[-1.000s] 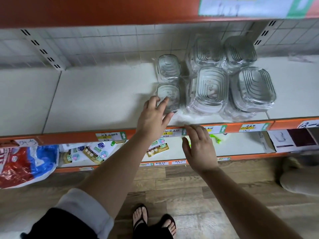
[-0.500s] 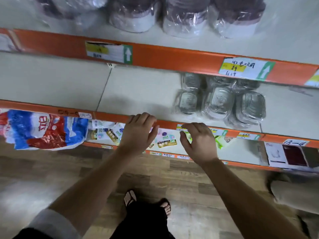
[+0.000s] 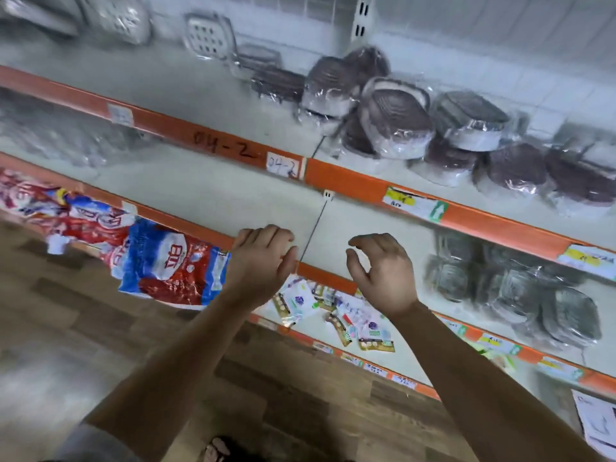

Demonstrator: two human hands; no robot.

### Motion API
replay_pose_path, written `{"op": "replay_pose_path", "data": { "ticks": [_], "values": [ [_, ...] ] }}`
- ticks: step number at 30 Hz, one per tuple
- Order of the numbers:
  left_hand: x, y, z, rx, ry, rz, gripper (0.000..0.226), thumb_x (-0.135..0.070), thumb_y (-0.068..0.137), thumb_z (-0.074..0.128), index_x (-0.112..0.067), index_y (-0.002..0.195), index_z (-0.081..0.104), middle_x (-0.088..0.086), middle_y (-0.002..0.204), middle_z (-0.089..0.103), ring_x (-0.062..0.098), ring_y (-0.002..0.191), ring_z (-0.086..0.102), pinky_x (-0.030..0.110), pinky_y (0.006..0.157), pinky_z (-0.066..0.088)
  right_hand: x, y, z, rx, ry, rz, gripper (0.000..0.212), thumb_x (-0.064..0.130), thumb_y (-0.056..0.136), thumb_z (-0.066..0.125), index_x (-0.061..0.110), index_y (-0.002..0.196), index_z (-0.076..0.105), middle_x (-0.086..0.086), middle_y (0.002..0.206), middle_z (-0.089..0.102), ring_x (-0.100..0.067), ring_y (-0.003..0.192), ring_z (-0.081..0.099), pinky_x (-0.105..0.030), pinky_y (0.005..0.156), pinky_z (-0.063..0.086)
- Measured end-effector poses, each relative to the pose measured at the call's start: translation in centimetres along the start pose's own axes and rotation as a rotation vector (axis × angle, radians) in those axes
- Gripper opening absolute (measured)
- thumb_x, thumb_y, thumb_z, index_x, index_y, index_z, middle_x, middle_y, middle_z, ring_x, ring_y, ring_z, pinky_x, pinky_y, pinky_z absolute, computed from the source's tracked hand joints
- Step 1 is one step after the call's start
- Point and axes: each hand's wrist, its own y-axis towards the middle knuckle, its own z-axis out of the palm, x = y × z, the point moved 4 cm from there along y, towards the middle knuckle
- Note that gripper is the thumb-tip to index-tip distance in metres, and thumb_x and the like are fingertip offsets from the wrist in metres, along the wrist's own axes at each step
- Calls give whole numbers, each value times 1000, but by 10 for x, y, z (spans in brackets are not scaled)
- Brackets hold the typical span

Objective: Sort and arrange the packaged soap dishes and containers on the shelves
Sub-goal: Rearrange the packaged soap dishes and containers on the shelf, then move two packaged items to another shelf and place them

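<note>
Hovering at the orange shelf lip (image 3: 326,278), the left hand (image 3: 260,261) and right hand (image 3: 383,275) grasp nothing; both sets of fingers are loosely curled, released. Clear wrapped soap dishes (image 3: 513,288) sit grouped right of the right fingers, apparently sorted by type. Brown wrapped soap dishes (image 3: 396,125) crowd the shelf above. Bare shelf board (image 3: 216,191) beyond the fingertips offers room for placing.

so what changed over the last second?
The left hand came off the clear soap dish packs and drew back left to the orange shelf edge, holding nothing. The right hand stayed empty near that edge. The packs lie as before.
</note>
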Motion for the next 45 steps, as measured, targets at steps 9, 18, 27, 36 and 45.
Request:
{"op": "replay_pose_path", "data": {
  "ticks": [9,18,27,36,45],
  "values": [
    [153,14,-106,-113,97,-19,30,-29,93,45,-9,95,68,5,90,67,27,75,61,37,79,40,137,106,57,-161,68,-90,30,28,92,49,7,96,70,-8,93,71,-32,89,63,-37,76,51],
    [252,74,-142,-59,161,-108,37,-35,93,38,-11,97,67,5,95,68,27,80,64,41,84,43,185,209,93,-192,67,-126,21,22,89,56,10,100,69,-4,99,67,-25,94,55,-32,80,45],
    [320,168,-127,-65,144,-89,39,-36,93,38,-11,98,68,3,94,68,27,80,65,40,83,43,164,328,145,-134,64,-68,19,17,91,61,6,105,68,-11,106,63,-33,102,58,-37,89,44],
    [366,241,-86,-34,110,-92,43,-37,91,35,-11,101,68,6,99,68,30,88,62,41,84,42,135,417,182,5,-18,23,23,16,93,59,5,111,66,-16,115,60,-36,110,51,-40,94,43],
    [388,293,-55,-10,31,-19,44,-39,91,34,-12,102,68,4,102,66,30,93,60,41,83,42,116,444,208,148,-344,219,34,35,99,39,18,108,67,-6,109,67,-35,113,51,-41,97,35]
  ]
}}
